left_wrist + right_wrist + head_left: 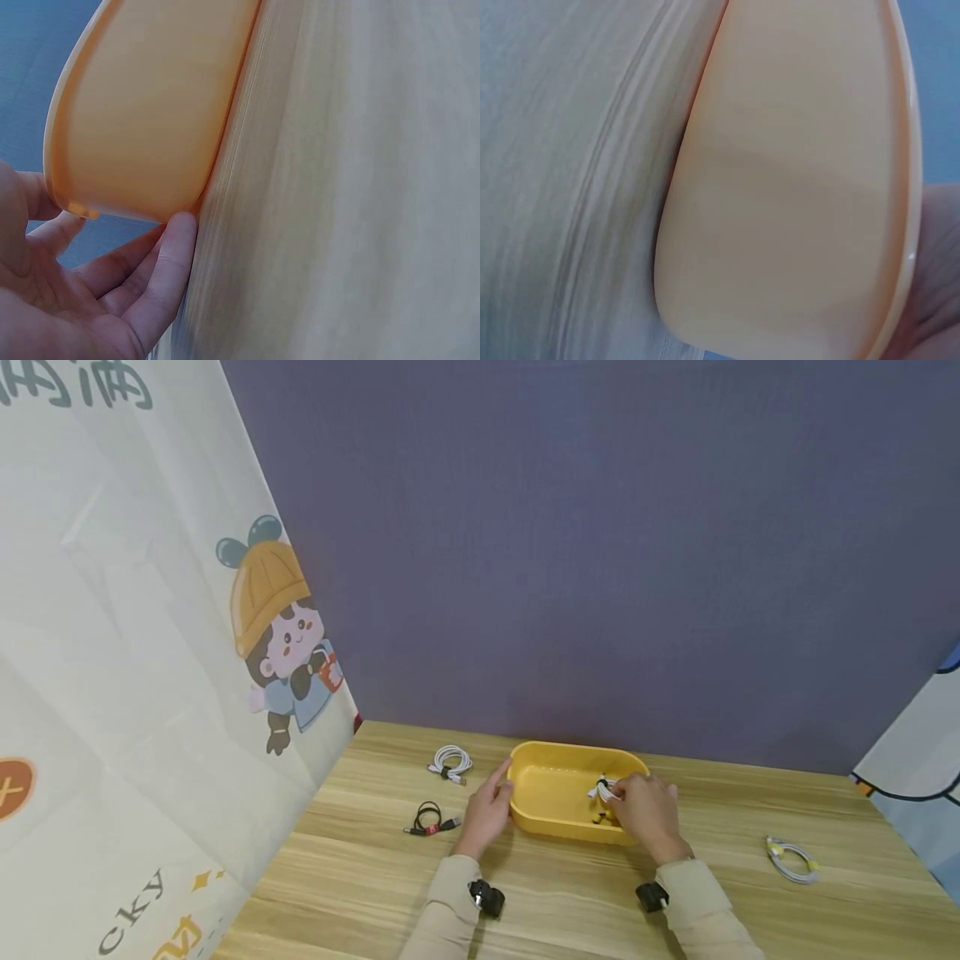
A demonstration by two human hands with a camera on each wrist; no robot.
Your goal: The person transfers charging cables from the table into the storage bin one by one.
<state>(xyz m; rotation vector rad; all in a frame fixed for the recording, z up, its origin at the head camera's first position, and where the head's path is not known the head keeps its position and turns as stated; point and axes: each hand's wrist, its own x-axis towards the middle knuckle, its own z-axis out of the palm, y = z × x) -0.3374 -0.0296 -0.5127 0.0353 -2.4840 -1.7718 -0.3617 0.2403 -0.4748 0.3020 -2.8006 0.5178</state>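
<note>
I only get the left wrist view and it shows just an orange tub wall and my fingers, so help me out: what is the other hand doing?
Observer: The right hand reaches into the yellow tub, its grip on a bundled white cable.
Operator: Any cables outside the tub?
Observer: Three. A coiled white cable and a black cable lie on the table beyond the left hand.
Operator: And the third?
Observer: A pale cable lies well out past the right hand.
</note>
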